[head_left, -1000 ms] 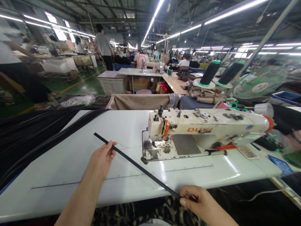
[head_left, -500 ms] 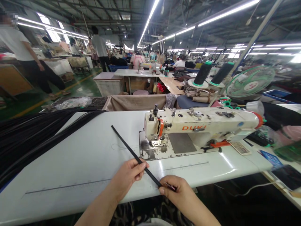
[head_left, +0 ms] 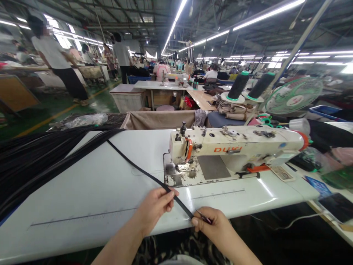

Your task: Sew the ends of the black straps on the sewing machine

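The step in hand looks to be handling one black strip, which slants across the near half of the counter, from the right hand up to the far left. The left hand pinches it partway along, thumb against fingers; the right hand grasps its near end and also keeps a small dark tool, probably snips, tucked in the grip. Between the hands the strip runs straight; beyond the left hand it bends slightly, its far end close by the bundle of black strips on the left, though whether they touch cannot be told. The sewing machine stands just beyond the hands, to the right, with neither hand on it. I judge that the next move calls for a steady pinch at both points, the loose far part kept untwisted, and the tool's tip held off the strip.
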Tool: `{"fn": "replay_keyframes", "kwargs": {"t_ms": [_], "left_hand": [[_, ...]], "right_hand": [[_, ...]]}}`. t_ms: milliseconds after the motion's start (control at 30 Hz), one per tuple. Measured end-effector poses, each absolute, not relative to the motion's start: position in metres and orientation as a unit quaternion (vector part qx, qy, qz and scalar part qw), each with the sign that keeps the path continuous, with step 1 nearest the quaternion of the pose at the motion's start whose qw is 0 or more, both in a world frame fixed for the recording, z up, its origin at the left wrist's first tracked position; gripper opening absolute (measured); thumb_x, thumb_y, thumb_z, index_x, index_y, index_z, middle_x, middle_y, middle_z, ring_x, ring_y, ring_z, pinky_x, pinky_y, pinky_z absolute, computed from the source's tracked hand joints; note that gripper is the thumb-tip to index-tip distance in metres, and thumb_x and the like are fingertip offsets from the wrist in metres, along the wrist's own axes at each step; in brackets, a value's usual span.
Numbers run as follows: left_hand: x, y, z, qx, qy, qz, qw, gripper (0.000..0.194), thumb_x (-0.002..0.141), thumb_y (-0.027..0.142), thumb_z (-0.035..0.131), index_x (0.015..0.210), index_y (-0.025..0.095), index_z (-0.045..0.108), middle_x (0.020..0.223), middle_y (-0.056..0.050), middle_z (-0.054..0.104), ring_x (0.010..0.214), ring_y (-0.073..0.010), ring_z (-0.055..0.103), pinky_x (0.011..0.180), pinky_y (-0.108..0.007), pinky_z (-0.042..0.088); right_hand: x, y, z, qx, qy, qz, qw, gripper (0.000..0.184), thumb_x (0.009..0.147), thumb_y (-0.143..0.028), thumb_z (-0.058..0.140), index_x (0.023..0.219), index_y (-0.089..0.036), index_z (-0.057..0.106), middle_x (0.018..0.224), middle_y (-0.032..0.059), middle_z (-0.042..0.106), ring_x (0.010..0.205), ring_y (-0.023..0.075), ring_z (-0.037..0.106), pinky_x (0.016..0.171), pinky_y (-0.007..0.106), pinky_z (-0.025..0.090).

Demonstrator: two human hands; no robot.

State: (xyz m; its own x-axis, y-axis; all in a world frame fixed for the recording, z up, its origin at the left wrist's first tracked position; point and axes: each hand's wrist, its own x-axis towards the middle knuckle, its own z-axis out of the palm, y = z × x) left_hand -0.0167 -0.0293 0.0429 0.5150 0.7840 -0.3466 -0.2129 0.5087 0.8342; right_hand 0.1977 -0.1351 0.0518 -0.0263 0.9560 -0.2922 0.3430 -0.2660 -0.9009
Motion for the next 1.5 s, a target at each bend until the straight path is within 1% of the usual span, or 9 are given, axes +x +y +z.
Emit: {"fn": "replay_keyframes", "kwargs": {"t_ms": [100, 267, 333, 600, 900, 1167, 1300, 1433, 1500], "left_hand": [[-0.019, -0.021, 0.044, 0.394, 0.378, 0.329, 0.770, 0.050, 0.073, 0.055, 0.089, 0.096, 0.011, 0.079, 0.071, -0.003, 0.061, 0.066, -0.0096, 0.049, 0.060, -0.020, 0.040], [-0.054, 0.023, 0.052, 0.321, 0.452, 0.486, 0.675, 0.056, 0.058, 0.052, 0.098, 0.091, 0.011, 0.079, 0.075, -0.001, 0.059, 0.069, -0.0089, 0.049, 0.059, -0.018, 0.040], [-0.058, 0.024, 0.052, 0.303, 0.459, 0.502, 0.668, 0.056, 0.059, 0.052, 0.097, 0.093, 0.011, 0.079, 0.078, -0.002, 0.060, 0.072, -0.0099, 0.051, 0.062, -0.019, 0.043], [-0.017, -0.026, 0.044, 0.380, 0.372, 0.323, 0.783, 0.048, 0.073, 0.053, 0.089, 0.095, 0.011, 0.078, 0.074, -0.004, 0.060, 0.068, -0.0115, 0.050, 0.061, -0.023, 0.042], [-0.062, 0.027, 0.049, 0.294, 0.453, 0.528, 0.655, 0.049, 0.062, 0.047, 0.096, 0.088, 0.010, 0.077, 0.078, -0.004, 0.062, 0.069, -0.0103, 0.052, 0.056, -0.019, 0.043], [-0.034, -0.009, 0.053, 0.364, 0.405, 0.410, 0.732, 0.046, 0.074, 0.052, 0.089, 0.093, 0.012, 0.077, 0.083, -0.005, 0.062, 0.077, -0.0127, 0.054, 0.068, -0.023, 0.048], [-0.020, -0.029, 0.057, 0.469, 0.356, 0.313, 0.745, 0.046, 0.078, 0.052, 0.086, 0.107, 0.017, 0.076, 0.095, -0.008, 0.068, 0.084, -0.0175, 0.061, 0.075, -0.028, 0.050], [-0.006, -0.040, 0.055, 0.532, 0.330, 0.243, 0.741, 0.052, 0.079, 0.063, 0.081, 0.095, 0.014, 0.076, 0.075, -0.008, 0.068, 0.069, -0.0180, 0.062, 0.066, -0.030, 0.049], [-0.003, -0.039, 0.054, 0.520, 0.347, 0.257, 0.737, 0.056, 0.079, 0.069, 0.077, 0.088, 0.014, 0.074, 0.071, -0.007, 0.067, 0.067, -0.0179, 0.062, 0.064, -0.030, 0.049]], "right_hand": [[0.202, -0.134, 0.059, -0.615, -0.536, 0.496, 0.296, 0.034, 0.085, -0.048, 0.069, 0.067, -0.019, 0.062, 0.066, -0.0025, 0.053, 0.069, 0.0147, 0.047, 0.066, 0.028, 0.034], [0.228, -0.141, 0.065, -0.617, -0.535, 0.503, 0.282, 0.039, 0.087, -0.052, 0.067, 0.066, -0.019, 0.063, 0.067, -0.0003, 0.060, 0.070, 0.0164, 0.053, 0.069, 0.029, 0.036], [0.229, -0.143, 0.063, -0.613, -0.531, 0.513, 0.282, 0.039, 0.086, -0.053, 0.068, 0.066, -0.019, 0.063, 0.067, -0.0001, 0.061, 0.070, 0.0166, 0.053, 0.069, 0.029, 0.037], [0.203, -0.134, 0.063, -0.611, -0.521, 0.508, 0.313, 0.041, 0.084, -0.054, 0.070, 0.066, -0.019, 0.060, 0.064, -0.0037, 0.049, 0.067, 0.0137, 0.043, 0.064, 0.028, 0.032], [0.229, -0.143, 0.070, -0.578, -0.528, 0.550, 0.291, 0.045, 0.087, -0.058, 0.070, 0.066, -0.018, 0.064, 0.063, -0.0012, 0.061, 0.065, 0.0143, 0.048, 0.066, 0.029, 0.034], [0.215, -0.138, 0.065, -0.596, -0.492, 0.538, 0.335, 0.048, 0.080, -0.063, 0.076, 0.068, -0.019, 0.065, 0.063, -0.0029, 0.057, 0.063, 0.0129, 0.043, 0.065, 0.028, 0.034], [0.204, -0.134, 0.063, -0.611, -0.482, 0.517, 0.356, 0.050, 0.080, -0.067, 0.074, 0.067, -0.019, 0.065, 0.063, -0.0027, 0.056, 0.063, 0.0126, 0.043, 0.062, 0.028, 0.034], [0.192, -0.132, 0.059, -0.602, -0.485, 0.517, 0.367, 0.056, 0.081, -0.072, 0.072, 0.065, -0.018, 0.065, 0.060, -0.0032, 0.053, 0.060, 0.0111, 0.040, 0.059, 0.027, 0.031], [0.191, -0.132, 0.054, -0.587, -0.470, 0.541, 0.376, 0.058, 0.084, -0.074, 0.067, 0.074, -0.017, 0.069, 0.061, -0.0019, 0.059, 0.055, 0.0099, 0.040, 0.055, 0.026, 0.030]]}}
